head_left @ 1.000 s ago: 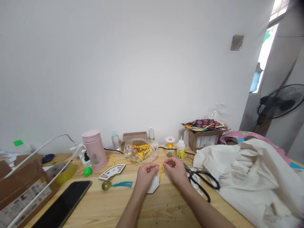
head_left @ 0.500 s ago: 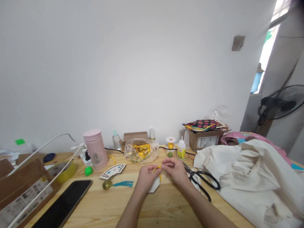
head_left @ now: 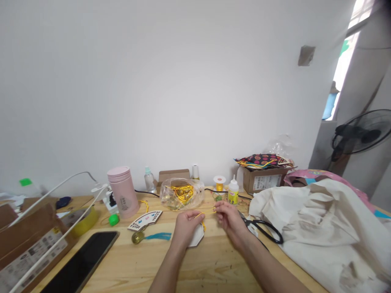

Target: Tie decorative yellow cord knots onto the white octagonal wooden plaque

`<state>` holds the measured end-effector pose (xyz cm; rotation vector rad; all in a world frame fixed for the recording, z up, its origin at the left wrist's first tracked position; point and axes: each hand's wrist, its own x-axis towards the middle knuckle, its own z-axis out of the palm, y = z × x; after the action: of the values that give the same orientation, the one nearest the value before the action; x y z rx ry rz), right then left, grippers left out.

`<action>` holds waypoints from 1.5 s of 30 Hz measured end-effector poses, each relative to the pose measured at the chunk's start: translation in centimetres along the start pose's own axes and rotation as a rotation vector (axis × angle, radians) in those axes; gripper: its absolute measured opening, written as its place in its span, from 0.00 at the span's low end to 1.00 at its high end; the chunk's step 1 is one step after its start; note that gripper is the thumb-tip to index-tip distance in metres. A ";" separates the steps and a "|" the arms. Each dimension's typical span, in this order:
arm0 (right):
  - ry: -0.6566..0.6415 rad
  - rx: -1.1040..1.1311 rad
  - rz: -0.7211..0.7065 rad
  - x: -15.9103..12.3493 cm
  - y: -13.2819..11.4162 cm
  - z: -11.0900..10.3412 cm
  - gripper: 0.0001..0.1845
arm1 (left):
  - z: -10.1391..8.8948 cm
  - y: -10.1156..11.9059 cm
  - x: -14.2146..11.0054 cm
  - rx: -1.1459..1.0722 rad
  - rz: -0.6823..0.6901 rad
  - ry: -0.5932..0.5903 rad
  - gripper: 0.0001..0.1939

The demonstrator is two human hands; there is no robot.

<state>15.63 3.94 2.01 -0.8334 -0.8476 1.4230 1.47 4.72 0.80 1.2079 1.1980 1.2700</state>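
Yellow cord (head_left: 208, 211) stretches across the short gap between my two hands. My left hand (head_left: 187, 226) is closed, pinching one part of it between thumb and fingers. With its fingertips my right hand (head_left: 229, 217) pinches the other end. Under my left hand, a white flat piece with angled corners (head_left: 197, 237) shows in part, and more yellow cord hangs beside it. Black-handled scissors (head_left: 269, 231) lie at my right wrist, partly covered by the forearm. To the left are a fan-shaped decorated piece (head_left: 146, 220) and a blue tassel (head_left: 158, 236) with a brass-coloured round piece (head_left: 137, 237).
Behind my hands stand a plastic bag of yellow cord (head_left: 182, 194), a cord spool (head_left: 219, 184) and a glue bottle (head_left: 233, 192). A pink tumbler (head_left: 122, 191) and a phone (head_left: 82, 260) are on the left. White cloth (head_left: 314, 228) covers the right side.
My right hand has moved right, away from my left hand, drawing the yellow cord out between them. The white piece shows a little more.
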 end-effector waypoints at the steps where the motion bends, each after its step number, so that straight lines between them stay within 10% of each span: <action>1: -0.008 0.085 0.016 0.0 -0.3 -0.2 0.05 | 0.0 0.0 0.0 -0.011 -0.015 0.007 0.11; 5: 0.113 0.211 -0.119 0.4 -1.5 -1.4 0.03 | -0.2 0.2 -0.1 -0.051 -0.079 -0.002 0.11; 9: 0.278 -0.154 -0.358 0.5 -1.8 -1.4 0.06 | -0.2 0.0 -0.1 -0.047 -0.079 -0.011 0.12; 17: -0.085 -0.852 -0.485 -0.2 2.2 0.6 0.12 | -0.4 -0.1 0.2 0.059 0.068 -0.085 0.10; 45: 0.090 -1.026 -0.512 -0.6 1.6 0.6 0.08 | -0.2 -0.7 0.2 0.124 0.034 -0.123 0.11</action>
<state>14.35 3.32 0.85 -1.2867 -1.6153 0.4294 1.25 4.96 0.12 1.3812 1.1846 1.1424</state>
